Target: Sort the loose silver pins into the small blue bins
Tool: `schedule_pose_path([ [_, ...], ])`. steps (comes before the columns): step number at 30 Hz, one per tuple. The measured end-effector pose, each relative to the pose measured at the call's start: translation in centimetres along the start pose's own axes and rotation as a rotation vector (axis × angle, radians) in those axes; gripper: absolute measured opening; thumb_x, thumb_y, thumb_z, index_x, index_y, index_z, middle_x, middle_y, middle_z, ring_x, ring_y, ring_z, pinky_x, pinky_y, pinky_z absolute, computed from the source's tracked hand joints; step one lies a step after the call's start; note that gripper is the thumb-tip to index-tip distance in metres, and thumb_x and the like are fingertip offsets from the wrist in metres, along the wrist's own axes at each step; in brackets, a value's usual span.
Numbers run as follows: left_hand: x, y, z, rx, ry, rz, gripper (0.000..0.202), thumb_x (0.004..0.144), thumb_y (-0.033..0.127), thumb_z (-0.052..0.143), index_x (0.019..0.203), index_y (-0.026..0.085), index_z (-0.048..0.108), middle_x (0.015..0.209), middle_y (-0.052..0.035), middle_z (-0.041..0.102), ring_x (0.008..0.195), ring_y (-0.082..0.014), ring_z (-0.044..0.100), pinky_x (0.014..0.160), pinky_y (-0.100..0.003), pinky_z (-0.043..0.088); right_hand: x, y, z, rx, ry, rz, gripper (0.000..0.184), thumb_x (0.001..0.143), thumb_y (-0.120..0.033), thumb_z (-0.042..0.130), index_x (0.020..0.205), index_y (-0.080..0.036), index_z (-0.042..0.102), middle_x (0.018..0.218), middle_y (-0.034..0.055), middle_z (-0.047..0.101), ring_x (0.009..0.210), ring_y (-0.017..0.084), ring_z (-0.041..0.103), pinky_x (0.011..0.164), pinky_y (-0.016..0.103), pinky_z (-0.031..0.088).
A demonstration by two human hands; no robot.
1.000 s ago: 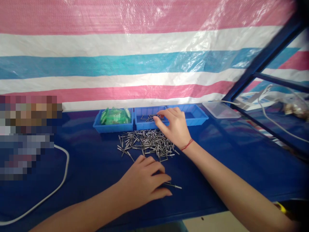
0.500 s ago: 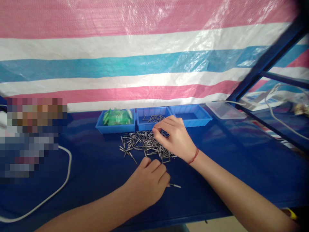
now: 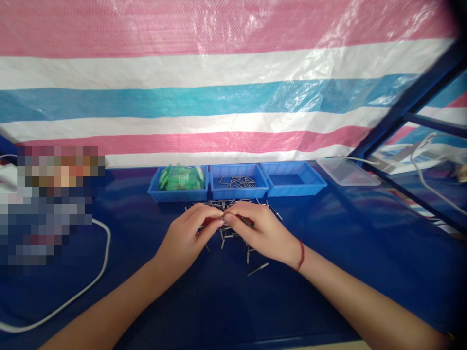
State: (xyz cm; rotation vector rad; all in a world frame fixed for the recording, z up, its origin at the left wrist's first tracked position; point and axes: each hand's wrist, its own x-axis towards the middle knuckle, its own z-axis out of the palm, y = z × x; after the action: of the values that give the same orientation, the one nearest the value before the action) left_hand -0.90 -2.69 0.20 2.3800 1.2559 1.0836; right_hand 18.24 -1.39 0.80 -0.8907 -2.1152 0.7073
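Note:
My left hand (image 3: 188,232) and my right hand (image 3: 257,224) meet fingertip to fingertip over a loose pile of blind rivets (image 3: 229,234) on the blue table. Both are closed in a pinch. Between the touching fingertips shows a bit of metal, looking like a blind rivet (image 3: 223,218), mostly covered by the fingers. One single rivet (image 3: 258,269) lies on the tabletop in front of my right hand. Part of the pile is hidden beneath both hands. Behind it, the middle blue bin (image 3: 239,196) holds several thin metal pins.
The left blue bin (image 3: 178,196) contains green plastic packets (image 3: 182,177); the right blue bin (image 3: 295,189) stands alongside. A translucent lid (image 3: 348,172) lies farther right. A white cable (image 3: 106,253) curves across the left side. A blue metal frame (image 3: 404,104) rises at right.
My left hand has moved up and left, from the single rivet to the pile. My right hand has come back from beside the middle bin, and their fingertips now meet. The single rivet has turned.

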Motion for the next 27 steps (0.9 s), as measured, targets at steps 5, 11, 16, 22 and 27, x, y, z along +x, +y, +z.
schedule_pose_path([
  [5,-0.1,0.0,-0.4,0.013,0.016,0.100,0.007,0.089,0.023,0.057,0.094,0.020,0.061,0.084,-0.0006,0.067,0.077,-0.0120,0.063,0.074,-0.022,0.049,-0.1,-0.1,0.3,0.264,-0.083,0.137,0.031,0.093,-0.034,0.047,0.071,-0.017,0.059,0.067,-0.0008,0.054,0.062,0.011,0.048,0.058,0.024,0.040],
  [11,-0.2,-0.5,-0.2,-0.059,0.019,-0.090,0.030,0.084,0.030,0.064,0.111,0.022,0.056,0.092,-0.0009,0.066,0.077,-0.0128,0.062,0.073,-0.024,0.051,0.0,-0.1,0.5,0.498,-0.052,0.286,0.028,0.087,-0.043,0.056,0.078,-0.017,0.065,0.074,0.0016,0.062,0.068,0.012,0.054,0.061,0.024,0.046],
  [16,-0.1,-0.3,0.1,-0.299,-0.006,-0.169,0.015,0.085,0.028,0.061,0.097,0.020,0.059,0.089,-0.0014,0.064,0.075,-0.0122,0.062,0.069,-0.024,0.051,0.0,-0.4,0.8,0.579,-0.025,0.318,0.026,0.083,-0.044,0.062,0.083,-0.019,0.068,0.077,0.0015,0.065,0.067,0.011,0.056,0.060,0.023,0.047],
  [22,-0.1,0.1,-0.1,-0.351,0.010,-0.115,0.006,0.086,0.024,0.059,0.089,0.019,0.060,0.085,-0.0008,0.060,0.072,-0.0109,0.059,0.066,-0.023,0.049,-0.1,-0.5,1.0,0.623,-0.027,0.316,0.020,0.083,-0.038,0.063,0.084,-0.019,0.069,0.074,-0.0001,0.065,0.066,0.011,0.057,0.063,0.024,0.047],
  [27,-0.2,0.0,-0.1,-0.333,0.014,-0.077,0.005,0.087,0.023,0.058,0.089,0.019,0.060,0.086,-0.0016,0.058,0.073,-0.0107,0.057,0.067,-0.023,0.048,-0.2,-0.6,1.4,0.632,-0.017,0.325,0.016,0.083,-0.034,0.063,0.086,-0.019,0.068,0.076,-0.0005,0.065,0.067,0.011,0.057,0.065,0.024,0.047],
])
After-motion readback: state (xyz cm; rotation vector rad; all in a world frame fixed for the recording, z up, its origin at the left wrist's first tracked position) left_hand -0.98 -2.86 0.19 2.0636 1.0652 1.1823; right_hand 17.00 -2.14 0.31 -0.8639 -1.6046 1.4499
